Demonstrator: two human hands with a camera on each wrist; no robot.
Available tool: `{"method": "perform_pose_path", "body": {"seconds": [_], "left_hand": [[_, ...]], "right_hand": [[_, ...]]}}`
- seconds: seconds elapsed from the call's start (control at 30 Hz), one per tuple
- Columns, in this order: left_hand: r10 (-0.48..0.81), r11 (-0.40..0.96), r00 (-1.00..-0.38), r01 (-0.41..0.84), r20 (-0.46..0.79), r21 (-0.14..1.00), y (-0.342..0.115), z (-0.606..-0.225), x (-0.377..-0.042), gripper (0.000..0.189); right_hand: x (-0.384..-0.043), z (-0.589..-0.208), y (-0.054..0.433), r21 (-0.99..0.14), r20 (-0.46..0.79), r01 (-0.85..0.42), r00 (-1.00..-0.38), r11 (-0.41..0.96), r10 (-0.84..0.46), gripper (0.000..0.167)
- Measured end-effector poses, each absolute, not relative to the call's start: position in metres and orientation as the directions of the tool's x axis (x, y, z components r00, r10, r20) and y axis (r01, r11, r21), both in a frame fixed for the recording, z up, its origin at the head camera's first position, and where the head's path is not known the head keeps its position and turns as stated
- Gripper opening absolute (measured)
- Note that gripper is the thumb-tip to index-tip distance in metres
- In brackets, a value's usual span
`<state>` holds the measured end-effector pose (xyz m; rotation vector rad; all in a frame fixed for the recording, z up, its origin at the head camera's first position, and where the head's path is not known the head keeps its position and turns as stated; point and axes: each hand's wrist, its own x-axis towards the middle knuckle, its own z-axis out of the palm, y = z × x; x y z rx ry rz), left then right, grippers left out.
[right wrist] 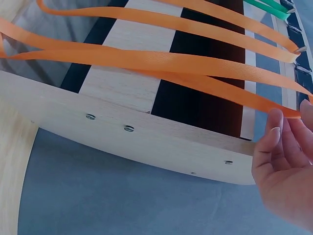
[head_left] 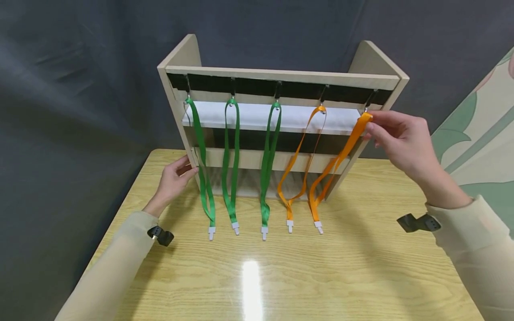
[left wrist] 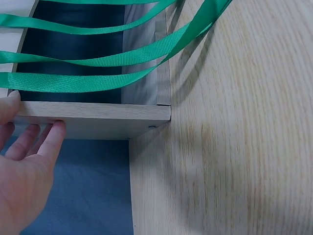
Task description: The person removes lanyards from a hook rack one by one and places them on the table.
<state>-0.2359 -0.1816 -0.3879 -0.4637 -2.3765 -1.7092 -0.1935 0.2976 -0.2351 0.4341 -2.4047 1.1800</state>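
Note:
My right hand (head_left: 405, 140) pinches the top of the rightmost orange lanyard (head_left: 345, 149) just below its hook, beside the upper right corner of a wooden rack (head_left: 281, 76). A second orange lanyard (head_left: 296, 160) and three green lanyards, the nearest to the left side being this one (head_left: 199, 129), hang from the other hooks. White clips dangle at their lower ends. Low on the rack's left side panel (left wrist: 93, 111), my left hand (head_left: 172, 180) holds the board, its thumb at the front edge and its fingers against the outer face.
The rack stands on a light wooden table (head_left: 305, 272). Dark cloth (head_left: 80, 80) covers the wall behind and to the left. A panel with a leaf pattern (head_left: 478, 133) is at the right. A small black camera (head_left: 417, 222) sits at each wrist.

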Motion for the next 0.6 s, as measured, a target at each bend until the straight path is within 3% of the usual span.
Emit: {"method": "perform_pose_path", "body": {"seconds": [0.6], "left_hand": [[0.147,0.320,-0.941,0.338,0.306,0.885,-0.181,-0.384,-0.232,0.044]], "right_hand": [[-0.177,-0.212,0.307,-0.681,0.510,-0.427,-0.859,0.595,-0.032,0.018]]}}
